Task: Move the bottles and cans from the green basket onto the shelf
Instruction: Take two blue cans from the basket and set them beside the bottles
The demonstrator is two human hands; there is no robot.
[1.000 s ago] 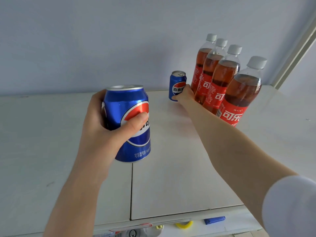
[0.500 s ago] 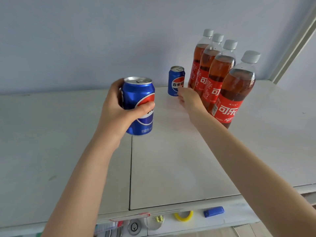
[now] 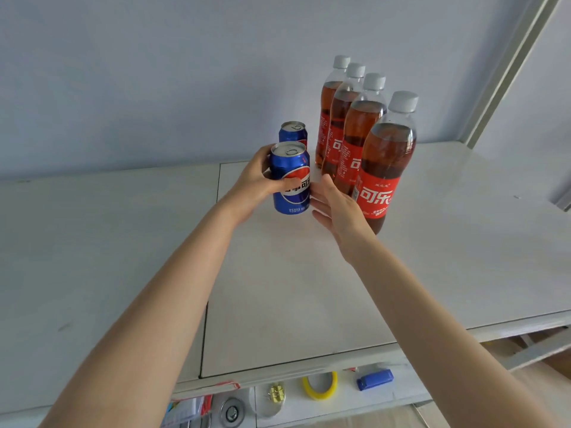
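Blue can [image 3: 291,180] upright in left hand [image 3: 251,185], thumb curled across its front, low at the white shelf [image 3: 278,288]; contact unclear. Rear can [image 3: 293,132] stands just behind. Right hand [image 3: 335,208] is flat and empty, just right of the held can, beside four cola bottles [image 3: 378,168].

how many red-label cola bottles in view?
4, one diagonal row on the shelf: farthest bottle by the wall, second bottle, third bottle, nearest bottle beside the right hand. None look hidden.
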